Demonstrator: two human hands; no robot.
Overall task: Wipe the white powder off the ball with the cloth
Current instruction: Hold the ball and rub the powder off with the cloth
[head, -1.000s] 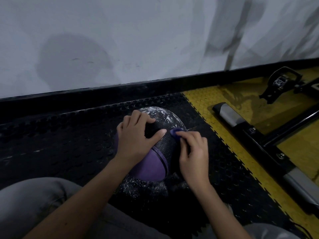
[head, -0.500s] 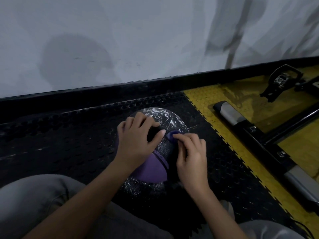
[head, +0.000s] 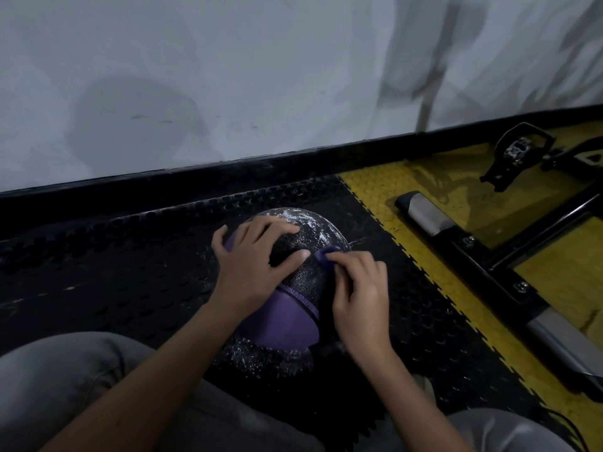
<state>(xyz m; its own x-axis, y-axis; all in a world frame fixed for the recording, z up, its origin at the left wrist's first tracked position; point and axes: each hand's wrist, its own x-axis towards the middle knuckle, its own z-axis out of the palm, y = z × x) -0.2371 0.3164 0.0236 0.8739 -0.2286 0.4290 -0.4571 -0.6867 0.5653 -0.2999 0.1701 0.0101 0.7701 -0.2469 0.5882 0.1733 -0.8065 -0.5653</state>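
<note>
Kneeling in grey trousers [head: 65,380], you reach both bare forearms over your knees to the ball [head: 303,272], which sits on the black studded mat [head: 114,272] directly under your fingers. Your right hand [head: 362,298] lies against the ball's right flank, its fingers curled and its fingertips pinching a small bunch of purple cloth [head: 326,253] onto the dark textured skin. Your left hand [head: 251,265] rests on the crown with its fingers spread and pressed flat, gripping nothing, and its thumb reaches across to end just beside the pinched cloth. Below your left palm shows a smooth purple patch with a stitched edge; whether it is more cloth or part of the ball cannot be told. White powder [head: 293,213] streaks the ball beyond your left fingertips and speckles its near underside below both wrists. Out past your right fingers the mat gives way to yellow floor tiles [head: 456,190], where a black and silver machine frame [head: 489,256] lies, with a pedal [head: 518,151] farther off. Beyond everything stands a pale wall [head: 261,76] crossed by shadows.
</note>
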